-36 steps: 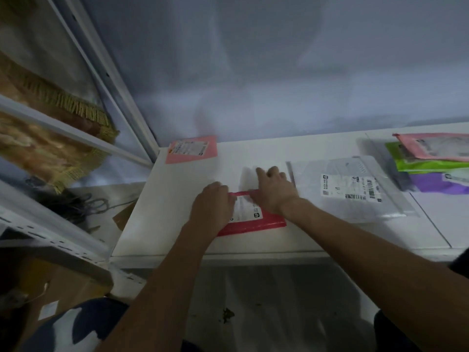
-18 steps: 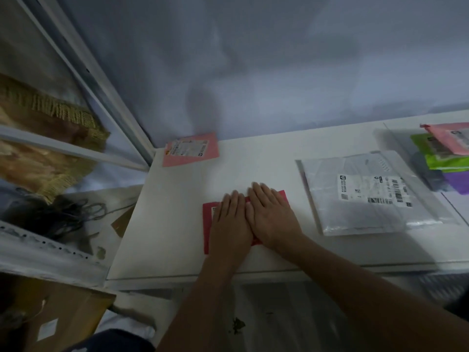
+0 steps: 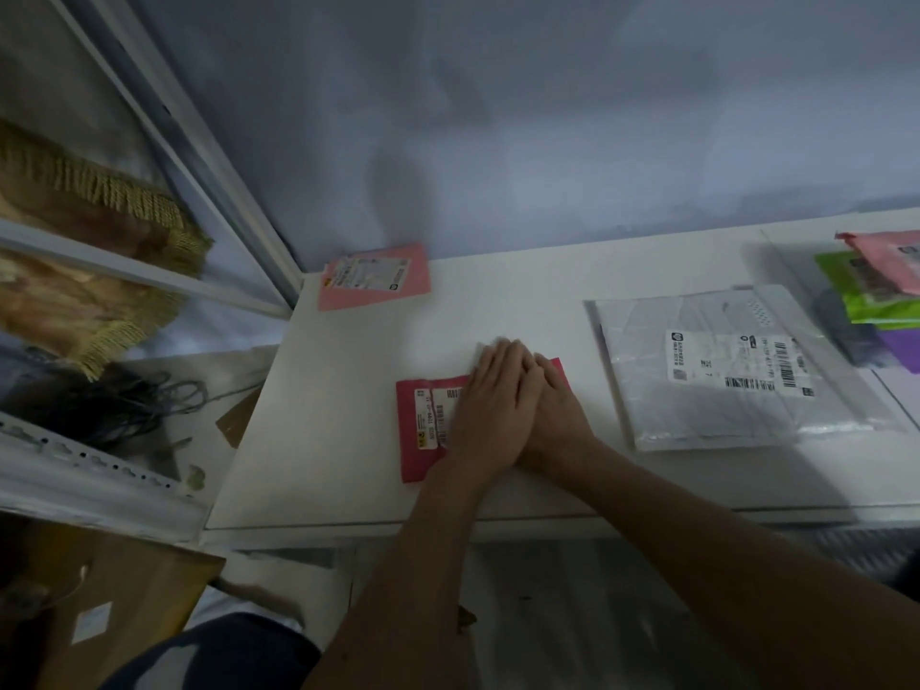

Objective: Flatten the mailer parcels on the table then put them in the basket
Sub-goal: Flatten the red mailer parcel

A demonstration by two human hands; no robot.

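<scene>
A small red mailer parcel [image 3: 418,440] with a white label lies on the white table [image 3: 338,440] near its front edge. My left hand [image 3: 490,415] lies flat on the parcel with straight fingers, partly over my right hand [image 3: 557,415], which also presses flat on the parcel's right side. Both hands hide most of the parcel. A pink mailer [image 3: 374,276] lies at the table's back left corner. A large clear-white mailer [image 3: 737,371] with a barcode label lies to the right. No basket is in view.
A pile of pink, green and purple mailers [image 3: 881,291] sits at the far right. The wall runs behind the table. Left of the table are a metal frame [image 3: 209,156], tangled cables [image 3: 109,405] and a cardboard box [image 3: 99,605] on the floor.
My hands went from handling the red parcel's edge to lying flat on it. Then my left hand slid right, partly over my right hand, baring the parcel's left side.
</scene>
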